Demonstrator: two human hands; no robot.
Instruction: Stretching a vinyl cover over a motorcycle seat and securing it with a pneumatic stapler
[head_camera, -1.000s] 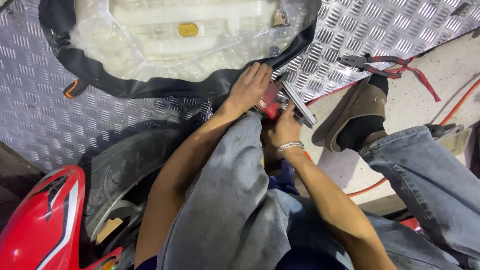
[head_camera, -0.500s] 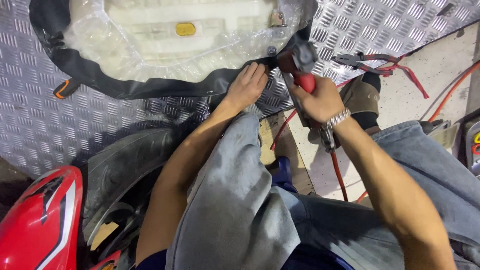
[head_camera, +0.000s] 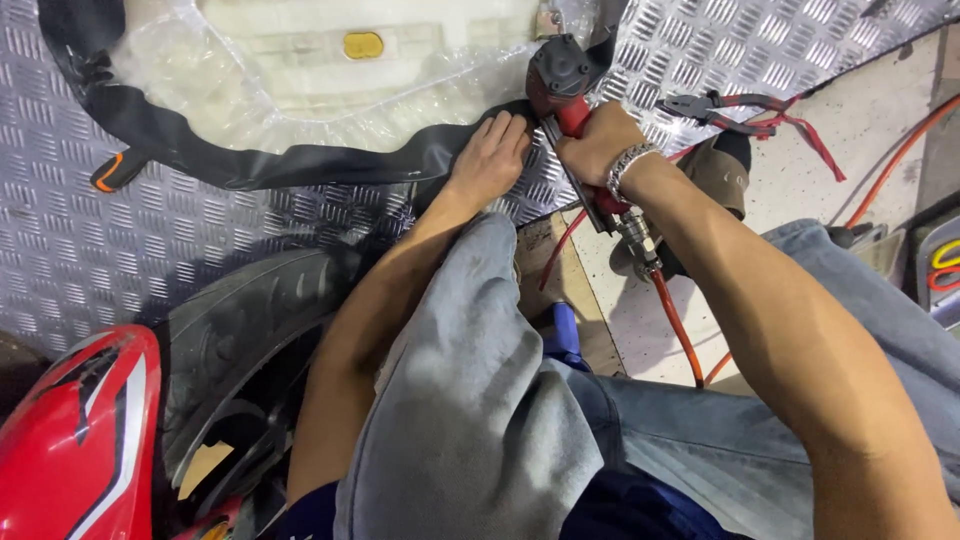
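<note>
On the ribbed metal plate lay one upturned seat, its pale underside under clear plastic and its black cover edge folded along the near rim. One red air stapler stood at that edge, gripped by the right hand, fingers wrapped tight around its handle. Its long axis ran from the dark head, up and away from the person, down toward the knees, where one orange hose left the handle. The left hand pressed flat on the cover just beside the stapler, fingers together. One pair of red-handled pliers lay to the right. The stapler's nose was hidden, and the seat's far side was cut off.
</note>
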